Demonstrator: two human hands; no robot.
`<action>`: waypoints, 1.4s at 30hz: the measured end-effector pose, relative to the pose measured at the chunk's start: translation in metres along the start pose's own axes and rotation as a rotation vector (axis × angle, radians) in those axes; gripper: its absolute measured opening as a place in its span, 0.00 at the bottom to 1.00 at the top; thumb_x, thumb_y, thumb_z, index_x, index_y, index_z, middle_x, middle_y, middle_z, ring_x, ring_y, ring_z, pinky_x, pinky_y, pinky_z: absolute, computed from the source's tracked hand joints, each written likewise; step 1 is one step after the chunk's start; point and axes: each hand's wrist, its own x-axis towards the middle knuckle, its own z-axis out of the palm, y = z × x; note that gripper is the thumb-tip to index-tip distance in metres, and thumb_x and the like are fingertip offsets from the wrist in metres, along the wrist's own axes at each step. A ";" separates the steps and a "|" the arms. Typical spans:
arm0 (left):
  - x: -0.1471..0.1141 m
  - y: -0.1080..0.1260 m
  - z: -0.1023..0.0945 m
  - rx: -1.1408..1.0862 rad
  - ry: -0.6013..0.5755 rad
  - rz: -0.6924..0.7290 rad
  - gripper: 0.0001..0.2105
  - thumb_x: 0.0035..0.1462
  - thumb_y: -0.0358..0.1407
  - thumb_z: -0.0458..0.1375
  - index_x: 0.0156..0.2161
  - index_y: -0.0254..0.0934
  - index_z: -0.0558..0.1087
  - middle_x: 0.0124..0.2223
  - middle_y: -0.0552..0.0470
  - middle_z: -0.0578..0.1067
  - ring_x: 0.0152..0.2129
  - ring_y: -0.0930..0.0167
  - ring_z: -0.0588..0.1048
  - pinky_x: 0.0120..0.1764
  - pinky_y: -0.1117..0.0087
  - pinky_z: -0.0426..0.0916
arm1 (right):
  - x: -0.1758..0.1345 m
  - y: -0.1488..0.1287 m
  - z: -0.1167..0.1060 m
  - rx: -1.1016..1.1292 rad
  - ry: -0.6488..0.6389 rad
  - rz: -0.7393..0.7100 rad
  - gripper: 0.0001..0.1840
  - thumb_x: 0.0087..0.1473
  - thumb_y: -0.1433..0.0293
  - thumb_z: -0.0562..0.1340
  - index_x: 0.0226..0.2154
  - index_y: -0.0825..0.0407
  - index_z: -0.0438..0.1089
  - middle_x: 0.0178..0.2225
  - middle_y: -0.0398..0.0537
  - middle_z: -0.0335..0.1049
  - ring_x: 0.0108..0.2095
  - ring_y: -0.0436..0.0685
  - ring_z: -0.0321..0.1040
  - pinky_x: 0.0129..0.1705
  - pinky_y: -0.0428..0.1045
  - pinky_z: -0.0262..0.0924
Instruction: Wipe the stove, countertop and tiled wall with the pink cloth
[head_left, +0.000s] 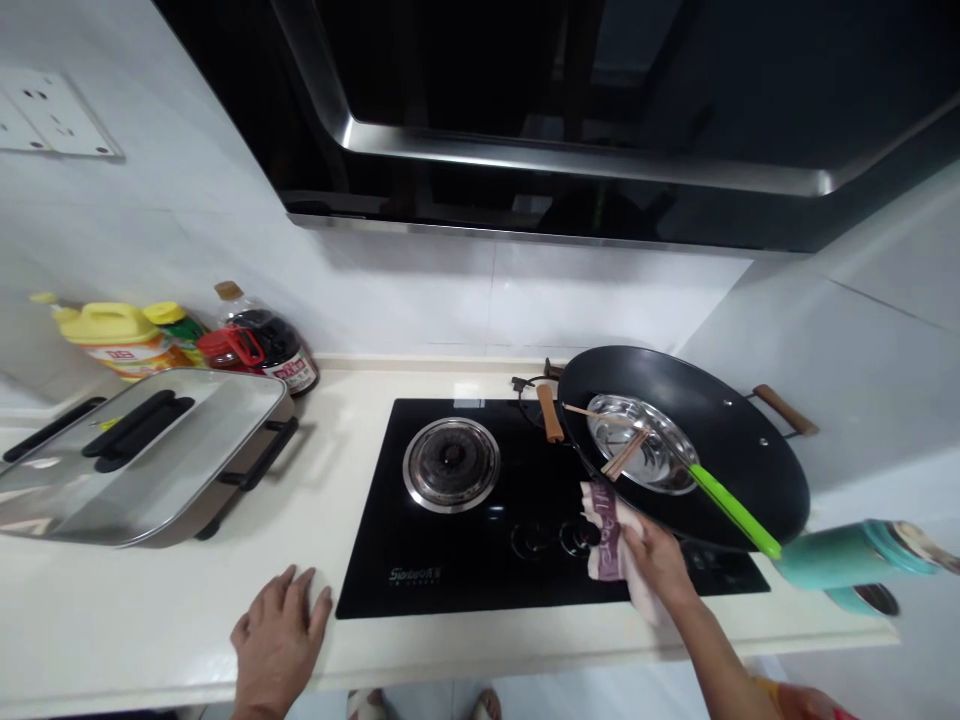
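My left hand (279, 640) lies on the pale countertop (315, 540) near its front edge, fingers spread and holding nothing. In my right hand (664, 565) is a white and purple cloth (609, 535), gripped at the front right of the black glass cooktop (465, 575). The cloth covers part of the glass next to a control knob (579, 537). Just beyond it sits a large black wok (727, 410) with wooden handles. Inside the wok are a shiny metal dish (675, 478), some chopsticks (625, 456) and a utensil with a green handle (736, 512).
A round burner (451, 465) is on the cooktop's left. An electric pan with a glass lid (217, 440) stands at the left, bottles (281, 345) behind it. Teal containers (832, 555) stand right of the wok. A range hood (555, 190) hangs above.
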 end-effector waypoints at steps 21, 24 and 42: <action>0.003 0.007 -0.006 -0.023 0.001 -0.009 0.23 0.68 0.46 0.44 0.57 0.37 0.73 0.64 0.37 0.70 0.62 0.54 0.65 0.60 0.47 0.60 | -0.032 0.030 -0.035 -0.209 -0.144 0.005 0.29 0.57 0.66 0.54 0.60 0.43 0.73 0.64 0.54 0.66 0.64 0.69 0.59 0.64 0.72 0.55; 0.004 0.007 -0.005 -0.023 0.003 0.001 0.25 0.68 0.47 0.43 0.57 0.36 0.73 0.64 0.36 0.69 0.62 0.53 0.65 0.60 0.46 0.60 | -0.060 0.057 -0.050 -0.368 0.010 0.195 0.30 0.60 0.57 0.52 0.62 0.39 0.69 0.65 0.54 0.62 0.63 0.74 0.56 0.57 0.77 0.57; 0.006 0.005 -0.006 -0.035 -0.028 0.004 0.29 0.68 0.51 0.39 0.58 0.35 0.72 0.64 0.36 0.68 0.62 0.51 0.64 0.61 0.43 0.59 | -0.138 -0.193 0.106 -0.031 -0.395 -0.443 0.24 0.53 0.64 0.66 0.53 0.38 0.72 0.57 0.44 0.65 0.59 0.63 0.55 0.67 0.62 0.46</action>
